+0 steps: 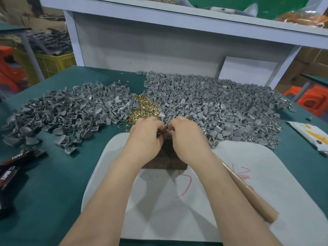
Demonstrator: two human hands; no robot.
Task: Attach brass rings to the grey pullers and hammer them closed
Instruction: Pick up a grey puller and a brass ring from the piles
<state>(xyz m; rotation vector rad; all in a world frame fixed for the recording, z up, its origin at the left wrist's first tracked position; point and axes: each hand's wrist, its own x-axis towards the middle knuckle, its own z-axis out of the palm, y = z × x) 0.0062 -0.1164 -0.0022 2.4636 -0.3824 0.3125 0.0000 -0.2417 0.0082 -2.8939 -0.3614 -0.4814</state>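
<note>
My left hand (145,137) and my right hand (188,137) meet fingertip to fingertip over a dark wooden block (165,161). Together they pinch a small grey puller (166,134), mostly hidden by the fingers. No brass ring shows between them. A heap of brass rings (143,107) lies just beyond the hands. Grey pullers spread in a left pile (71,110) and a larger right pile (221,107). A tan hammer handle (248,190) runs under my right forearm, its head hidden.
The block stands on a white pad (257,171) laid on the green table (44,192). Black TAPER packs (12,166) lie at the left edge, a white packet (308,134) at the right. A white shelf frame (159,43) closes off the back.
</note>
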